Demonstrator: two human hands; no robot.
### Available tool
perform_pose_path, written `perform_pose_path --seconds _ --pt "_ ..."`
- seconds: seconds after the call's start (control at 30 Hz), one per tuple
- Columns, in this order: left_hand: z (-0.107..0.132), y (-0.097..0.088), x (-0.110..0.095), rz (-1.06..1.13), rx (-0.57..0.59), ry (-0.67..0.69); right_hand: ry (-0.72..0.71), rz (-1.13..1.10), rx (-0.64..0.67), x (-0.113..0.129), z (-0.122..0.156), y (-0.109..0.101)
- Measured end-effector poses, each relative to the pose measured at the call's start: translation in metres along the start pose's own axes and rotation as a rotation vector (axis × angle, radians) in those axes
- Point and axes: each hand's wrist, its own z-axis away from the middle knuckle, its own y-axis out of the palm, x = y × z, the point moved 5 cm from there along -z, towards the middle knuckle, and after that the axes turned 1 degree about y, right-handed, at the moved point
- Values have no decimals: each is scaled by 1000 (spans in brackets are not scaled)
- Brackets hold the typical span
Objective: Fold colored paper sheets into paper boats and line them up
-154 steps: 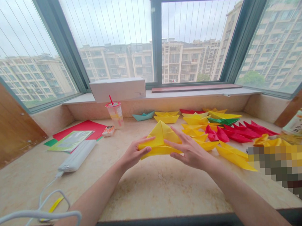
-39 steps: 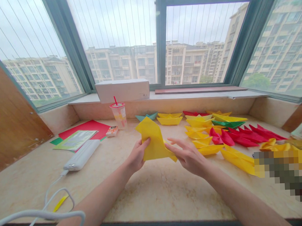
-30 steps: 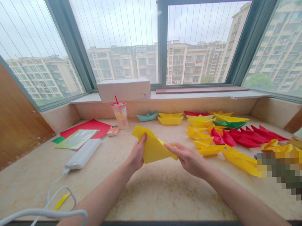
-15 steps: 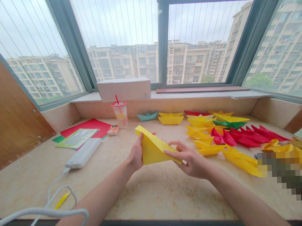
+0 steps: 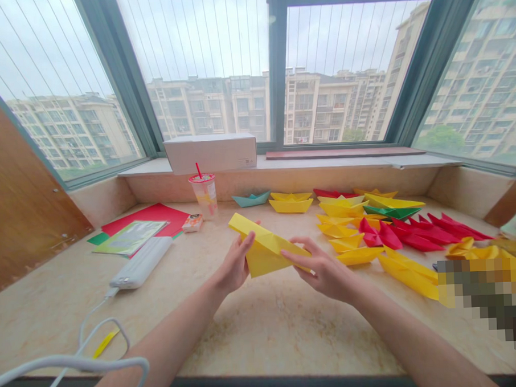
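Both hands hold a folded yellow paper (image 5: 264, 251) a little above the marble sill (image 5: 255, 325), at the middle of the view. My left hand (image 5: 235, 267) grips its left end, fingers closed over the top edge. My right hand (image 5: 325, 270) pinches its right end, thumb on top. The paper is a long, partly flattened shape that slopes down to the right.
Several finished paper boats (image 5: 362, 223) in yellow, red, green and blue lie at the right and back. A plastic cup with a red straw (image 5: 204, 194), a white box (image 5: 210, 153), red and green sheets (image 5: 143, 224), and a white power bank (image 5: 142, 262) with a cable sit at the left.
Over the last second the yellow paper has tilted from standing upright to lying flatter and longer between my hands. Both hands stayed at its two ends.
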Motion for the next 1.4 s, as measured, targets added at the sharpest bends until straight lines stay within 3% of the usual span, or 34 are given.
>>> perform_pose_path --seconds 0.13,0.4,0.67,0.83,0.97,1.1,1.23,1.4 --pt "-2 -1 -2 -126 -80 57 8 -34 73 2 1 -1" --pt "-3 -8 -6 -90 -141 51 -24 -197 20 -8 -1 -1" --pt "0 -5 -5 -73 -109 -14 -55 -81 -78 -13 -1 -4" --pt "-3 -3 -4 -3 -34 40 -7 -47 -157 -15 0 -11" --pt "-5 -2 -11 31 50 96 178 -173 -285 -26 2 -20" --pt "-5 -8 -23 57 17 170 412 -482 -352 -39 3 -24" --pt "-5 -9 -26 46 43 159 490 -735 -334 -40 0 -24" --pt "-5 -11 -24 -95 48 123 500 -793 -287 -41 -1 -23"
